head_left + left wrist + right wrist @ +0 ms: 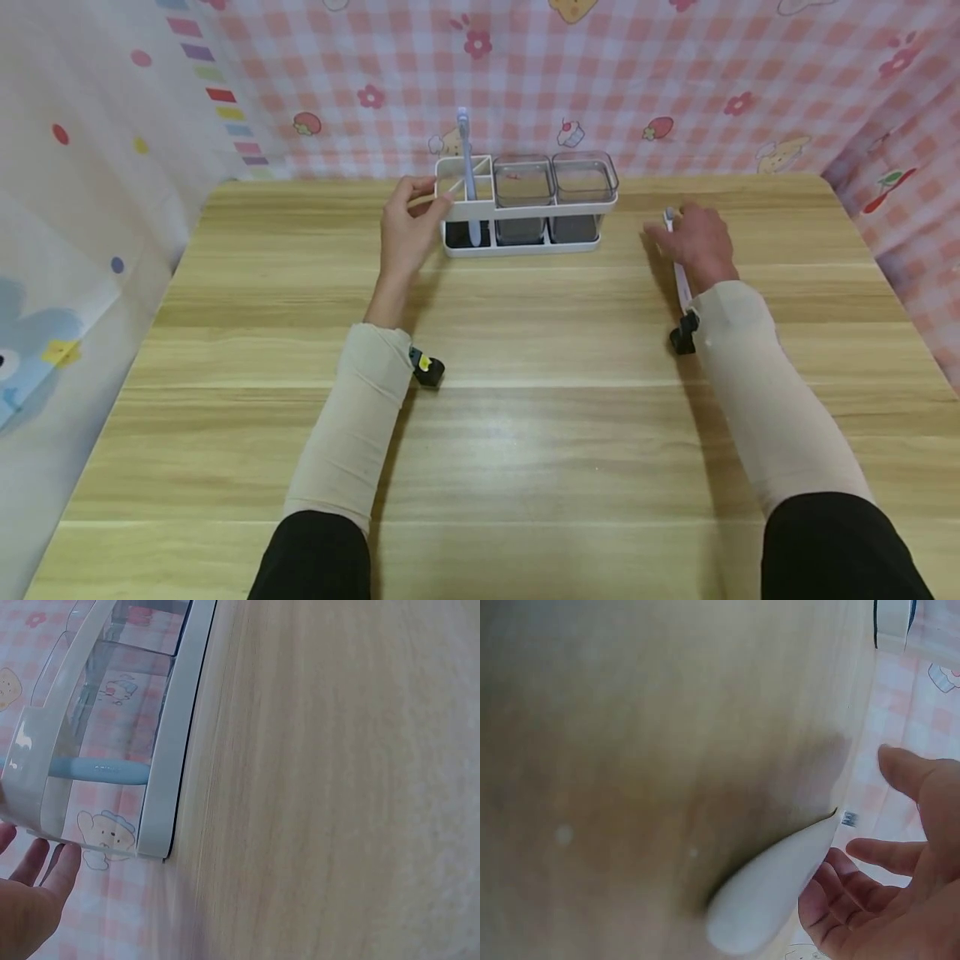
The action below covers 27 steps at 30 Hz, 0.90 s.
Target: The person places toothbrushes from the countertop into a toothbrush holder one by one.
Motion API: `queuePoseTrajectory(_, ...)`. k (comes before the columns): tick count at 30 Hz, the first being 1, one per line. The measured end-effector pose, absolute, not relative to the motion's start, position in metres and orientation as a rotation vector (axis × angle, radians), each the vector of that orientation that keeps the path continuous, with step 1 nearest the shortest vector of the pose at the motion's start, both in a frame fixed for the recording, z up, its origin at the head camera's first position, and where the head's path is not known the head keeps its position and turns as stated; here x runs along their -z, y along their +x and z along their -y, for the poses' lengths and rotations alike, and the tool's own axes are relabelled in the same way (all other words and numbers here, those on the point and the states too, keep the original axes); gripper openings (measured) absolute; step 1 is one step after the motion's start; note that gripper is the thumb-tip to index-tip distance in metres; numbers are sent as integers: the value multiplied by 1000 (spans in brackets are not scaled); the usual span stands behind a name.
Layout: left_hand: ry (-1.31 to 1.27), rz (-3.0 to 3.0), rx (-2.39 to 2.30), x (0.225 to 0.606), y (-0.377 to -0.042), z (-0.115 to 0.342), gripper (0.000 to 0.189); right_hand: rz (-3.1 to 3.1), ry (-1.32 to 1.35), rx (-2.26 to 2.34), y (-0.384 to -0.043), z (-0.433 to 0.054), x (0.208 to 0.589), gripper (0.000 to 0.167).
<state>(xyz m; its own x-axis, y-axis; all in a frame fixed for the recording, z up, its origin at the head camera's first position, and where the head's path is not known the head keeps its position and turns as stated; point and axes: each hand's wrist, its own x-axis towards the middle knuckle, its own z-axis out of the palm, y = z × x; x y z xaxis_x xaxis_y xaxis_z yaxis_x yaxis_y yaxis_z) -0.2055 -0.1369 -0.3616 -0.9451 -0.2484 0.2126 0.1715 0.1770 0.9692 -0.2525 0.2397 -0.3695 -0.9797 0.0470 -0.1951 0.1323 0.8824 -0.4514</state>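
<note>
Backdrop (420,75): pink-and-white checked cloth, printed with flowers and cartoon figures, hanging behind the holder.
Table (540,467): light wood-grain top, spreading in front of the holder and out to both sides of it.
Holder (517,211): white two-tier frame near the table's back edge, long side toward the person; best kept steady and square to the edge.
Left hand (408,229): grasping the holder's left end, thumb at the front, other fingers around the side; light pressure should do, since a hard squeeze could drag or tip the frame.
Right hand (701,242): right of the holder, released, thumb apart from the fingers, low beside the lying toothbrush; whether a fingertip touches it I cannot tell.
Clear cups (523,187): two, side by side in the holder's middle and right bays.
Lying toothbrush (682,283): on the table, right of the holder, bristle end toward the cloth; pinching the handle from both sides before lifting would probably stop it rolling.
Upright toothbrush (470,179): in the holder's left section, bristles up; its exact compartment is unclear, and it is best left unknocked.
</note>
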Motion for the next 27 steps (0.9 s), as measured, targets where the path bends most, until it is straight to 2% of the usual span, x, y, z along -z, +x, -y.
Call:
queuePoseTrajectory(4, 74, 2142, 1828, 361, -205, 136, 34, -2902, 124, 760, -252, -243, 375, 47)
queuePoseTrajectory(7, 70, 2136, 1828, 362, -205, 136, 34, -2919, 108, 796, -253, -246, 378, 41)
queuePoseTrajectory(27, 77, 2165, 1814, 360, -204, 138, 34, -2927, 197, 885, -253, -251, 374, 40)
